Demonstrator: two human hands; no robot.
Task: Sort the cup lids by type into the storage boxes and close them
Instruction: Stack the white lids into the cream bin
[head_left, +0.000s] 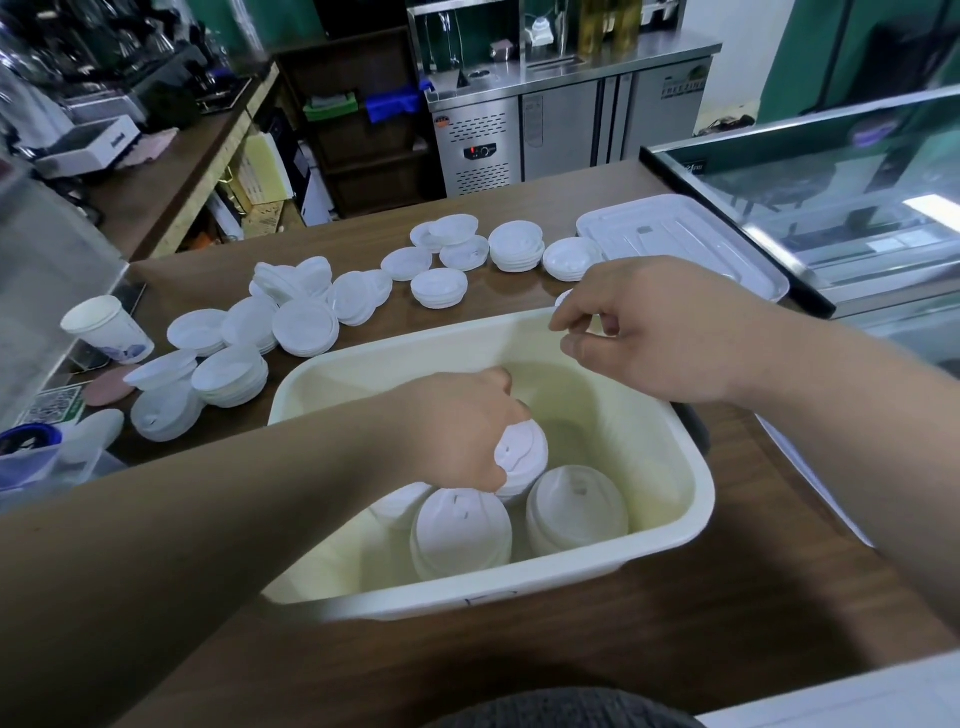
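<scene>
White plastic lids (521, 457) are being clamped in the left hand (457, 431), its grip closed on a small stack tilting down inside the cream box (691, 488). Just below that grip two stacks (462, 530) are standing upright. The right hand (639, 327) is hovering beyond, pinching what looks like one lid (563, 299); loose lids on the worktop (727, 597) are lying farther off.

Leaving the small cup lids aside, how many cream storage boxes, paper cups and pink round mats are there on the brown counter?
Cream plastic storage box: 1
White paper cup: 1
Pink round mat: 1
Total: 3
</scene>
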